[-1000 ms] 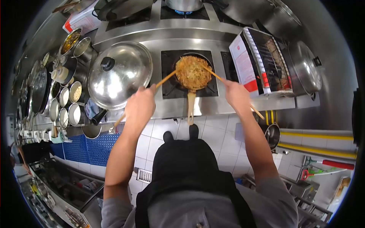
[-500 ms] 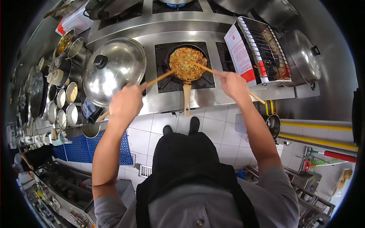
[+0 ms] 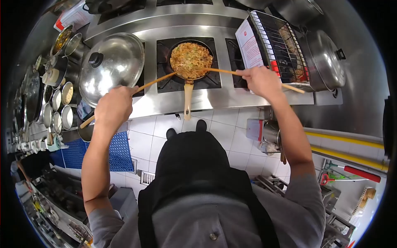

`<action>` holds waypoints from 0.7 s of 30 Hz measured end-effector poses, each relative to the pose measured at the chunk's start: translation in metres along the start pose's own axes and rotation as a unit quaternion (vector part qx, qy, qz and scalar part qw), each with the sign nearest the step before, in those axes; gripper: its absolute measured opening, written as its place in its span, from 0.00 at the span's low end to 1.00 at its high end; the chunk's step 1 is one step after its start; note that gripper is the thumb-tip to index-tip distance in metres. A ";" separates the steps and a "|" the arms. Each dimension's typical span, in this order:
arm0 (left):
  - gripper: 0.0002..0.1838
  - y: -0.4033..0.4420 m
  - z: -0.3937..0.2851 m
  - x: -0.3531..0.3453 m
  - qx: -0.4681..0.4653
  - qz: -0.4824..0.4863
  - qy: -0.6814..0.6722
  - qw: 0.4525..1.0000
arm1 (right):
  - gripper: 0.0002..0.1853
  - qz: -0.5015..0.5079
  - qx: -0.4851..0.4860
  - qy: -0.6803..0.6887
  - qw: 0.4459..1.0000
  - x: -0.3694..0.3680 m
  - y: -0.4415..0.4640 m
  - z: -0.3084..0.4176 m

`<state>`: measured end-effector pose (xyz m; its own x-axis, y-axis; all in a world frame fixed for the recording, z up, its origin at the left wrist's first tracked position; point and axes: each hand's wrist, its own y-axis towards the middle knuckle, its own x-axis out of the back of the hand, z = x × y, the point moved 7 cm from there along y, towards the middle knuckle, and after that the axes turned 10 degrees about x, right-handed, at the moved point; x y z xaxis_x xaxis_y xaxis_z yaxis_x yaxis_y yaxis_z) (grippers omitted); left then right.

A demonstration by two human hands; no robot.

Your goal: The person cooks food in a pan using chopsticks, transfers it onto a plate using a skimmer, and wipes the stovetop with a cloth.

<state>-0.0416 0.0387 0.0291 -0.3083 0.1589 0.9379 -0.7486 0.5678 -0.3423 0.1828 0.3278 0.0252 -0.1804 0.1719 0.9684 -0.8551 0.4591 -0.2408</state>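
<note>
Holding a wooden stick (image 3: 155, 81) in the left hand (image 3: 115, 108) and a second stick (image 3: 223, 71) in the right hand (image 3: 261, 82), with each grip closed firmly around its own stick. Reaching in from both sides, with tips at the near part of the browned, round food (image 3: 191, 58), spread flat across a pale-handled frying pan (image 3: 188, 96) on a burner (image 3: 211, 82) in the steel bench (image 3: 157, 103). Flanked on the left by a domed metal lid (image 3: 113, 66) and on the right by a wire rack (image 3: 285, 46).
</note>
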 end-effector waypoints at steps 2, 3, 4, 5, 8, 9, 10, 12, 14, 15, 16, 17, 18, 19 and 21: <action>0.19 -0.011 -0.016 0.010 -0.040 -0.016 -0.006 0.999 | 0.14 -0.001 0.009 -0.001 1.000 0.011 -0.001 0.002; 0.19 -0.007 -0.024 0.000 -0.082 -0.034 0.014 0.996 | 0.15 0.013 0.041 -0.039 0.998 0.004 0.005 0.001; 0.19 0.002 -0.023 -0.010 -0.081 -0.033 0.013 0.996 | 0.15 0.028 0.071 -0.077 0.994 -0.001 0.009 0.002; 0.20 0.013 -0.017 -0.023 -0.059 -0.010 0.031 0.998 | 0.15 0.031 0.070 -0.075 0.994 -0.002 0.009 -0.004; 0.20 0.009 -0.020 -0.004 -0.043 0.006 0.052 0.998 | 0.16 -0.006 0.084 -0.058 0.995 0.020 0.007 -0.010; 0.19 0.005 -0.025 0.007 -0.059 -0.014 0.022 0.998 | 0.16 -0.020 0.051 -0.049 0.997 0.034 -0.002 -0.007; 0.19 0.002 -0.031 0.016 -0.071 -0.039 -0.010 0.997 | 0.16 -0.038 0.021 -0.042 0.998 0.043 -0.008 -0.003; 0.19 0.023 -0.048 0.002 -0.097 -0.046 -0.015 0.994 | 0.16 -0.046 0.003 -0.066 0.997 0.024 -0.013 0.012; 0.18 0.061 -0.049 -0.035 -0.045 -0.046 0.049 0.997 | 0.17 -0.036 0.018 -0.098 0.994 -0.041 0.001 0.003; 0.18 0.059 -0.047 -0.034 -0.049 -0.045 0.052 0.996 | 0.17 -0.036 0.014 -0.095 0.995 -0.036 -0.003 0.005; 0.16 0.057 -0.045 -0.031 -0.059 -0.029 0.031 0.997 | 0.19 -0.012 -0.008 -0.079 0.997 -0.028 -0.008 0.004; 0.15 0.056 -0.046 -0.028 -0.070 -0.014 0.008 0.997 | 0.23 0.012 -0.029 -0.063 0.998 -0.022 -0.011 0.002; 0.15 0.052 -0.050 -0.024 -0.075 -0.013 0.011 0.997 | 0.23 0.012 -0.034 -0.061 0.998 -0.018 -0.013 0.003; 0.14 0.046 -0.058 -0.015 -0.093 -0.043 -0.004 0.995 | 0.22 -0.023 -0.040 -0.032 0.998 -0.012 -0.015 0.006; 0.14 0.048 -0.068 -0.012 -0.114 -0.075 -0.017 0.991 | 0.21 -0.064 -0.064 0.018 0.996 -0.020 -0.015 0.016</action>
<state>-0.0335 0.1189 0.0052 -0.2260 0.0336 0.9736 -0.6370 0.7510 -0.1738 0.1917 0.3032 0.0110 -0.0540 0.1353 0.9893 -0.8003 0.5867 -0.1239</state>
